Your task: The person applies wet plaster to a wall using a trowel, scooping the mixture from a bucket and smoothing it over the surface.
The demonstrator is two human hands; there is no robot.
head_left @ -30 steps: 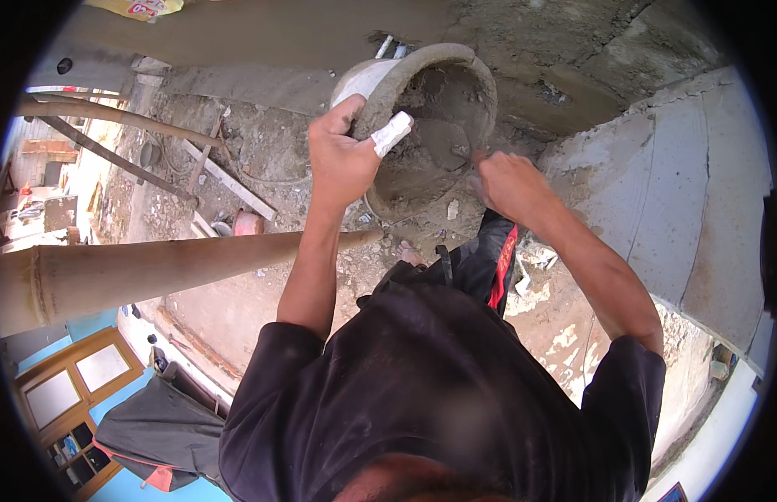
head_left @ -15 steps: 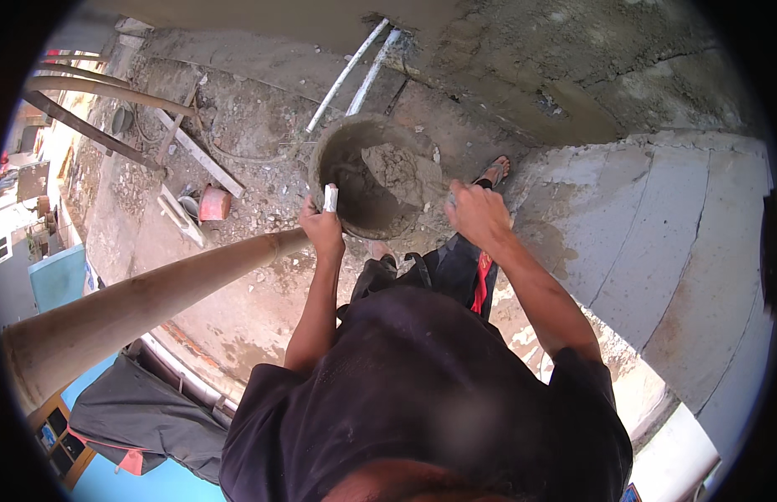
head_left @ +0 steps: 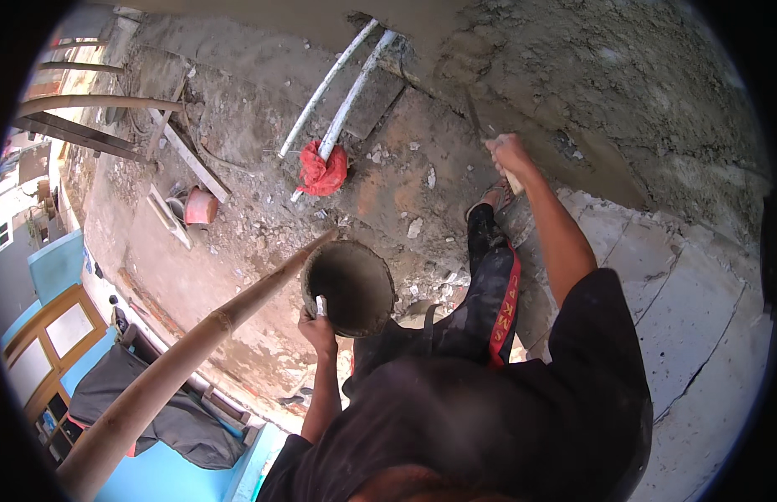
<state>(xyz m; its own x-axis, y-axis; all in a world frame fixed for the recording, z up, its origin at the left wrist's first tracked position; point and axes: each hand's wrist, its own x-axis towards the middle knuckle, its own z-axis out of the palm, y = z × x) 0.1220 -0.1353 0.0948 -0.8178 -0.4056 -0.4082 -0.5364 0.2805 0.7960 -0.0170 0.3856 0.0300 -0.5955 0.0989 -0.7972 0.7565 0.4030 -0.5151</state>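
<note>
A mortar-smeared bucket (head_left: 380,276) hangs tilted in front of my body, and its inside is dark. My left hand (head_left: 319,335) is closed on its near left rim, with a white wrap or strip at the thumb. Out to the right, my right hand (head_left: 509,154) grips a trowel (head_left: 514,182) by its pale wooden handle. Its thin blade, seen nearly edge-on, points toward the foot of the wet plastered wall (head_left: 530,67). Whether mortar sits on the blade, I cannot tell.
A bamboo pole (head_left: 217,322) slants up beside the bucket on the left. Two white pipes (head_left: 355,96) project from the wall base, with a red plastic bag (head_left: 323,169) around one. Rubble, a plank (head_left: 192,155) and a red pot (head_left: 201,206) lie leftward. Grey panels (head_left: 639,276) stand right.
My right hand has lifted the trowel out of the bucket and swung it up and right to the wall. The bucket has dropped nearer my body, and the red bag now shows.
</note>
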